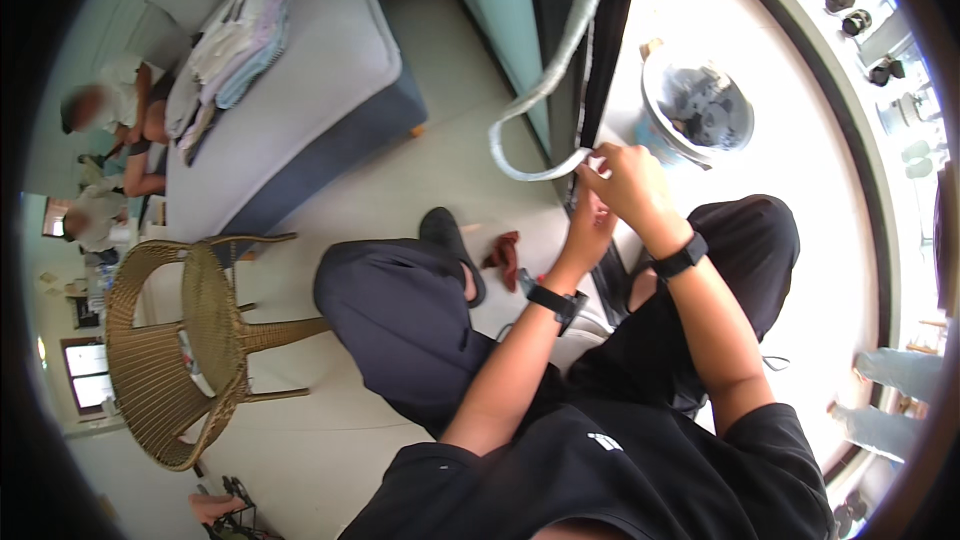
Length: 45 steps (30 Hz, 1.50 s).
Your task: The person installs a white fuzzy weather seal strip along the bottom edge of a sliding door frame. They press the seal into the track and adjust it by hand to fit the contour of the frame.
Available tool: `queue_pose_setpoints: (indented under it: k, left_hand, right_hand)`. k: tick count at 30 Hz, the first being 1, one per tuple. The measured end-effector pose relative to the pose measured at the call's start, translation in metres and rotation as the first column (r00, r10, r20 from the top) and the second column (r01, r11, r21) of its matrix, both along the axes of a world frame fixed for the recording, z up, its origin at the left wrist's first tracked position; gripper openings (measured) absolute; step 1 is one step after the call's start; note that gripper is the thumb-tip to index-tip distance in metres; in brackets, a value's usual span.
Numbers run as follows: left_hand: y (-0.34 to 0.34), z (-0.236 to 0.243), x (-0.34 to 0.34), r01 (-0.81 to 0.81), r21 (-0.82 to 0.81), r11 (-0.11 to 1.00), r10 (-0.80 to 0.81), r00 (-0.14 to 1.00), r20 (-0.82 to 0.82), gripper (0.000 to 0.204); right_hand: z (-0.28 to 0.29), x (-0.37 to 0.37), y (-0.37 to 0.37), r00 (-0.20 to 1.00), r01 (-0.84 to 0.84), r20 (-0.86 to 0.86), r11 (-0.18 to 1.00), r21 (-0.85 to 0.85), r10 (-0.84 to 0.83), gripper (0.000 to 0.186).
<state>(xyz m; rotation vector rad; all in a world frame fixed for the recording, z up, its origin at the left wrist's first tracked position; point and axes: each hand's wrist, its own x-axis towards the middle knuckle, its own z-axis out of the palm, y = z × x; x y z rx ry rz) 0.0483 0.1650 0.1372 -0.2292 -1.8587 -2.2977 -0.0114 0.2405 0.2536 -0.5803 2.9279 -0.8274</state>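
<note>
A long, soft-looking white sealing strip [552, 80] hangs from the top of the view beside the dark door frame [601, 50]. Its lower part loops round toward my hands. The fingers of my right hand [632, 186] are closed on the strip against the frame's edge. Just below, my left hand [592, 224] is also at the edge, its fingers bent and drawn together. Whatever lies between the left fingers is hidden. Both wrists wear black bands.
A bucket of dark, wet-looking cloth [702, 112] stands right of the frame. A dark red cloth [506, 258] lies on the floor near my slipper [447, 240]. At left are a wicker chair [212, 315], a mattress [335, 50] with folded clothes, and two people.
</note>
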Motion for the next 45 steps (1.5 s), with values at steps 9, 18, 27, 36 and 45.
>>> queue_pose_setpoints:
  k: [9, 18, 27, 36, 45]
  left_hand:
    - [-0.004, 0.015, 0.000, 0.045, 0.165, 0.985, -0.061, 0.994, 0.092, 0.067]
    - [0.002, 0.028, -0.001, 0.026, 0.172, 0.985, -0.035, 0.998, 0.051, 0.079]
    - [-0.005, 0.034, 0.005, 0.038, 0.086, 0.996, -0.048, 0.993, 0.112, 0.074]
    - [0.000, 0.043, 0.009, 0.050, 0.054, 0.997, -0.055, 0.993, 0.109, 0.081]
    - [-0.007, 0.044, 0.002, 0.065, 0.031, 0.997, -0.068, 0.991, 0.118, 0.075]
  right_hand:
    - [0.000, -0.005, 0.006, 0.999, 0.003, 0.039, 1.000, -0.007, -0.003, 0.035]
    - [0.017, 0.000, 0.012, 1.000, -0.014, 0.026, 0.998, -0.065, 0.016, 0.027]
    - [0.023, 0.001, 0.021, 0.998, -0.008, 0.062, 0.996, -0.093, 0.013, 0.024]
    - [0.023, 0.000, 0.029, 1.000, 0.000, -0.019, 0.993, -0.117, -0.002, 0.024]
    - [0.024, 0.002, 0.031, 1.000, 0.015, -0.007, 0.991, -0.133, -0.016, 0.024]
